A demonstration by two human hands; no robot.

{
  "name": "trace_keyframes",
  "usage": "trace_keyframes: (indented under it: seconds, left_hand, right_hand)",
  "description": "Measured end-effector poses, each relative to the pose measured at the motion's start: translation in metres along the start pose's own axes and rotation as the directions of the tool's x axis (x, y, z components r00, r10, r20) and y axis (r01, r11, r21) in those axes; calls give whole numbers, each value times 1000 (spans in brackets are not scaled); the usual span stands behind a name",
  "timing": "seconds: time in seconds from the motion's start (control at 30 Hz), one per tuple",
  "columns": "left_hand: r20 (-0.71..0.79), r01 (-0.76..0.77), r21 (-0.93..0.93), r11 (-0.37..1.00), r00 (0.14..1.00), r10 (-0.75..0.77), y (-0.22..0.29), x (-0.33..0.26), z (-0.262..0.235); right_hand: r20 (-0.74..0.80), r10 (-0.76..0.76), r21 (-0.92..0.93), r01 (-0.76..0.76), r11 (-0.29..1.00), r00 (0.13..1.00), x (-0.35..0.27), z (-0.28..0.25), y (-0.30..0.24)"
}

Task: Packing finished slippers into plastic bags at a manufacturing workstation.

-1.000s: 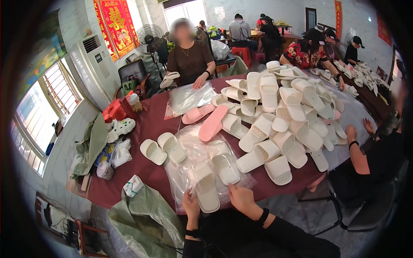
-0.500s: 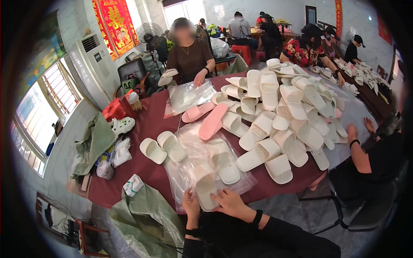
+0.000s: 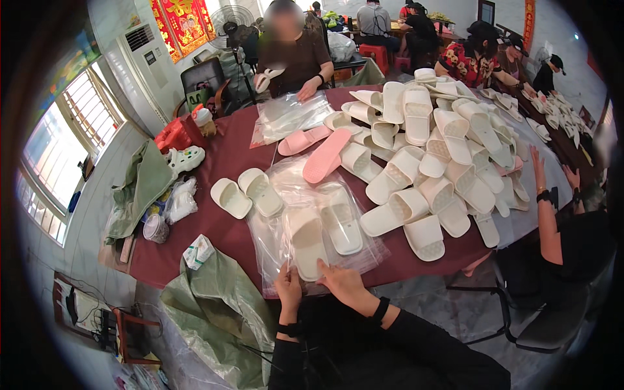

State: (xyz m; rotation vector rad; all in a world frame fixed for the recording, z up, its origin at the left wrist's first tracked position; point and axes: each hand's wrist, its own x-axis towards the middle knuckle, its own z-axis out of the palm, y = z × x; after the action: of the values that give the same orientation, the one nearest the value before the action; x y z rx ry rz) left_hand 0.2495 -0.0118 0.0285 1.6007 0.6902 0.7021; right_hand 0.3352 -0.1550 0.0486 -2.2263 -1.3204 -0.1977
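Barred windows (image 3: pixel 91 117) and pale walls (image 3: pixel 71 270) enclose a worktop (image 3: pixel 182 224) covered in dark red in the head view, where a big heap of cream slippers (image 3: pixel 442 198) spreads out. Left of the heap, on its near side, clear plastic bags (image 3: pixel 266 253) lie flat. Two cream slippers are there: a film-covered slipper (image 3: pixel 342 221) nearer the heap and, beside it, the near slipper (image 3: pixel 304 244), heel toward the wearer; whether film covers this one is unclear.

Farther left of the heap than the near slipper, the left hand (image 3: pixel 288 291) has its fingers bent close together by the heel. The right hand (image 3: pixel 348 286), between that heel and the heap's near side, has fingers nearly closed at the heel's edge. Whether either grips slipper or film, I cannot tell.

Two pink slippers (image 3: pixel 327 156) lie at the heap's left edge; a cream pair (image 3: pixel 260 192) sits well left of it. Beyond the heap, to its left, a person in brown (image 3: pixel 305 52) holds a slipper. Right of it, another person's arms (image 3: pixel 549 208) reach forward.
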Motion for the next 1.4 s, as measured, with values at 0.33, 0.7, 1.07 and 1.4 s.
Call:
trace_keyframes:
  seconds: [0.33, 0.7, 1.07, 1.4]
  left_hand:
    - [13, -92, -54, 994, 996, 92, -18, -2, -3]
    - [96, -33, -74, 997, 995, 41, 36, 13, -9]
    - [178, 170, -564, 808, 981, -81, 109, -4, -11]
    - [62, -58, -174, 983, 996, 70, 169, 30, -54]
  right_hand:
    - [34, 197, -29, -196, 980, 980, 26, 4, -9]
    - [-75, -22, 171, 35, 985, 997, 12, -49, -3]
    - [-161, -119, -161, 93, 983, 980, 19, -90, 33]
    - [-346, -232, -305, 125, 944, 909, 64, -171, 37]
